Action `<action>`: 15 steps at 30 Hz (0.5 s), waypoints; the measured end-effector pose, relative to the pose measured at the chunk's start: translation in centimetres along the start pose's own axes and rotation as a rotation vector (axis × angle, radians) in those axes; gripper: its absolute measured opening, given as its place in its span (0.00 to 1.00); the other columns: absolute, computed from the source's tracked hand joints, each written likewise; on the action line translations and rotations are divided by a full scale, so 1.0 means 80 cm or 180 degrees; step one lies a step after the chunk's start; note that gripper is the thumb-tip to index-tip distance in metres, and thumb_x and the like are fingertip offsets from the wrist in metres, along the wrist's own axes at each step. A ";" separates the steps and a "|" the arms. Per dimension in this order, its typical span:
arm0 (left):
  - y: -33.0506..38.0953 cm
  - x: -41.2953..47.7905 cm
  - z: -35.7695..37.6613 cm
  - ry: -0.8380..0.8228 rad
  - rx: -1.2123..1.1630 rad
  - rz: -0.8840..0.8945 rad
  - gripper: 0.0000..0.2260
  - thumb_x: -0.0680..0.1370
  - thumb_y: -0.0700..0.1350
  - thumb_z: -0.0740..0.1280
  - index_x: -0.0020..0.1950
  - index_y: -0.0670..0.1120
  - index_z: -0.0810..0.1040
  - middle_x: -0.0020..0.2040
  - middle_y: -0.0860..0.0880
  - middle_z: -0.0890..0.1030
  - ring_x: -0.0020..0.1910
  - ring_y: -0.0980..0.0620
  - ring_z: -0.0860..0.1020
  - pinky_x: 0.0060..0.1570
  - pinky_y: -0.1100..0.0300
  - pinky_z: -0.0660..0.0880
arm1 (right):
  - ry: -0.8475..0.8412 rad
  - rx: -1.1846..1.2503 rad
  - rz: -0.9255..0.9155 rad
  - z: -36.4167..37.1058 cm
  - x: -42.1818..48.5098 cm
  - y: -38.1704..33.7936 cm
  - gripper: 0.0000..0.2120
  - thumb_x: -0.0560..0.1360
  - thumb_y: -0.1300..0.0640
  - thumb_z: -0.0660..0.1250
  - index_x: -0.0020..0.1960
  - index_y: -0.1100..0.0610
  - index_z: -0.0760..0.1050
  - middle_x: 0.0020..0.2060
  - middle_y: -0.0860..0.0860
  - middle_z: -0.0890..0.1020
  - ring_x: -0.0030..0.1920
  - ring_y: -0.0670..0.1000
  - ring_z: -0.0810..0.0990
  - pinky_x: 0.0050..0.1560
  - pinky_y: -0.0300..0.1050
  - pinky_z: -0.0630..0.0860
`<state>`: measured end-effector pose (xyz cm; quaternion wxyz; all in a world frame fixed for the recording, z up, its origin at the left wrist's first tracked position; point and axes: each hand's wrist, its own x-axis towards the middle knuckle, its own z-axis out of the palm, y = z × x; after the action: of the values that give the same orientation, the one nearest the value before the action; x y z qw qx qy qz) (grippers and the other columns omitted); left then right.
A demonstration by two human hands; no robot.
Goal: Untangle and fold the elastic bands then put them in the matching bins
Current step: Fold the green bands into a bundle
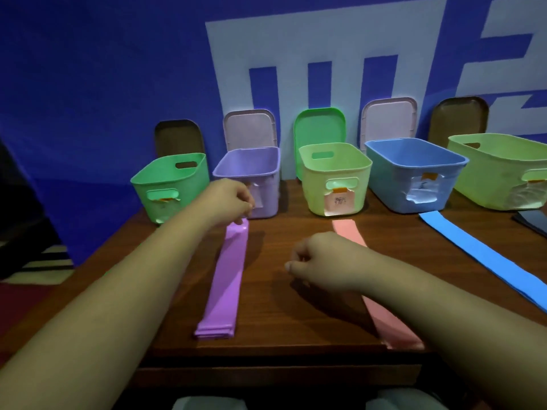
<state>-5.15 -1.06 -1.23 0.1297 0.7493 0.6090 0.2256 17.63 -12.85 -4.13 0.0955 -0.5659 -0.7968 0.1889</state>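
**A:** Where is there room on the table (281,315)?

**B:** A bare lane of wood runs from the front edge at 6 o'clock toward the 5 bins at 12, between the purple band (228,279) and the pink band (349,232). The blue band (479,255) lies well apart at 3 o'clock.

**A:** How close are the ends to the edge?

**B:** The purple band stops just short of the front edge; the pink band ends right at it.

**A:** And the hands?

**B:** The left hand (231,199), arm stretched toward 12, pinches the purple band's far end, fingertips together, just in front of the purple bin (270,187). The right hand (316,261) sits over the lane, knuckles up, fingers curled into the palm. Its wrist crosses the pink band.
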 end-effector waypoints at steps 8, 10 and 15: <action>-0.206 -0.076 -0.106 0.0159 -0.0442 -0.0980 0.04 0.83 0.41 0.70 0.51 0.45 0.85 0.45 0.47 0.88 0.43 0.49 0.85 0.37 0.60 0.78 | -0.0054 0.0070 -0.0649 0.058 0.123 -0.113 0.13 0.83 0.46 0.68 0.50 0.54 0.85 0.47 0.50 0.87 0.48 0.51 0.81 0.49 0.44 0.74; -0.245 -0.081 -0.108 0.0247 -0.0531 -0.1161 0.04 0.82 0.40 0.71 0.51 0.47 0.85 0.44 0.47 0.88 0.44 0.47 0.86 0.39 0.59 0.80 | 0.0043 0.0167 -0.0661 0.069 0.155 -0.137 0.12 0.83 0.48 0.68 0.50 0.54 0.85 0.47 0.50 0.87 0.49 0.50 0.82 0.50 0.43 0.75; -0.292 -0.072 -0.090 0.0098 -0.0578 -0.1101 0.04 0.79 0.50 0.75 0.54 0.55 0.85 0.50 0.53 0.86 0.51 0.54 0.83 0.51 0.56 0.80 | 0.0353 0.0403 -0.0529 0.089 0.229 -0.183 0.10 0.81 0.52 0.69 0.51 0.55 0.86 0.48 0.54 0.88 0.48 0.55 0.85 0.55 0.50 0.82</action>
<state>-29.58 -1.93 -7.05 0.2243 0.6152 0.7077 0.2654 -3.91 -1.23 -5.72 0.1903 -0.5003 -0.8210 0.1987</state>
